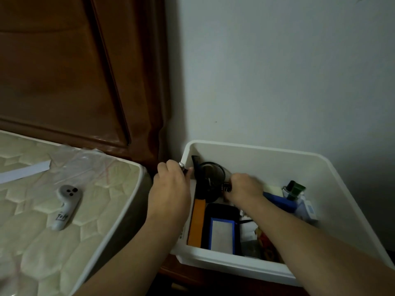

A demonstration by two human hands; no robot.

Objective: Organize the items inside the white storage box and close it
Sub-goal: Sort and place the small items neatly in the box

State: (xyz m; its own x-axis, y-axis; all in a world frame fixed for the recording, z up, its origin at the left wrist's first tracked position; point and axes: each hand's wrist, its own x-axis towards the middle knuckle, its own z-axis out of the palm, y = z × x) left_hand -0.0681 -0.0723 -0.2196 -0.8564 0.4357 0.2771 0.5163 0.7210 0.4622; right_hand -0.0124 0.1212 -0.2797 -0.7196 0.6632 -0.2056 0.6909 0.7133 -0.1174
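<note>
This is a bedroom in a home. A dark wooden headboard (74, 71) with carved panels fills the upper left of the frame, and below it, at lower left, lies a bare quilted mattress (53, 210), cream-coloured, partly under clear plastic wrap. A plain pale wall (288, 71) takes up the upper right. At lower right a white storage box (352, 210) sits just beside the bed on dark wooden furniture, holding personal odds and ends such as a black comb (195, 162).
</note>
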